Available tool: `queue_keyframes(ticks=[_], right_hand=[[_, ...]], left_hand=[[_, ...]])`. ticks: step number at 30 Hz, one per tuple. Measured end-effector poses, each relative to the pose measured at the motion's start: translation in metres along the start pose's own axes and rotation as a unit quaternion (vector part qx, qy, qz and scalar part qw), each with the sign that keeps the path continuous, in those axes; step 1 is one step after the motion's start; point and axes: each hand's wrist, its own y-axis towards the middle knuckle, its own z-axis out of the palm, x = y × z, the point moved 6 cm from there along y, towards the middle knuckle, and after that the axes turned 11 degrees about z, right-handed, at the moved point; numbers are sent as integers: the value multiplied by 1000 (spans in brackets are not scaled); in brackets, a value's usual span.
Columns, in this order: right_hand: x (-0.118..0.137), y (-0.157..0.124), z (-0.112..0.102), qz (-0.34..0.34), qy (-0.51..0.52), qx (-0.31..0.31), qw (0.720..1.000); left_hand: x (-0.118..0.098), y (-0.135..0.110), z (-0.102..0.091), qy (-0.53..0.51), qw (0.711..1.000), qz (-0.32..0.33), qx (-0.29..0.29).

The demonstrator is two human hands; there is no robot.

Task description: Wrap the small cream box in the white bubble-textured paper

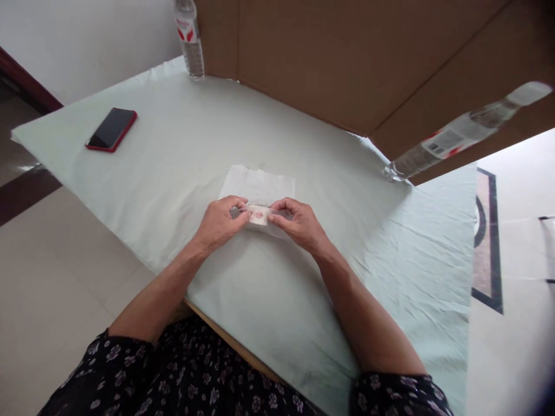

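Note:
Between my two hands is a small white packet [259, 215] with reddish marks on its face and what looks like clear film at its ends. My left hand [223, 222] pinches its left end between thumb and forefinger. At the other end, the thumb and fingers of my right hand [299, 222] grip it the same way. Beneath the packet a white paper sheet [260, 184] lies on the pale green tablecloth [182, 156]. Part of the sheet is hidden by my hands and the packet.
A phone with a red case [111, 129] lies at the left. One clear bottle [189, 43] stands at the back, another bottle [455, 138] at the right. Brown cardboard panels [303, 52] rise along the far side. The table's front edge [234, 346] is close to my body.

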Motion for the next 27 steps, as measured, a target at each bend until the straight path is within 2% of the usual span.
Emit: queue_keyframes(ticks=[5, 9, 15, 25, 27], right_hand=[[-9, 10, 10, 25, 140, 28, 990], [-13, 8, 15, 46, 191, 25, 980], [-12, 2, 19, 43, 171, 6, 984], [-15, 5, 19, 44, 139, 15, 989], [-13, 4, 12, 26, 87, -18, 996]], left_hand=[[6, 3, 7, -127, 992, -8, -8], [9, 3, 10, -166, 986, -6, -19], [12, -3, 7, -163, 986, 4, -32], [15, -3, 7, -158, 987, 0, -15], [15, -4, 7, -153, 988, -8, -13]])
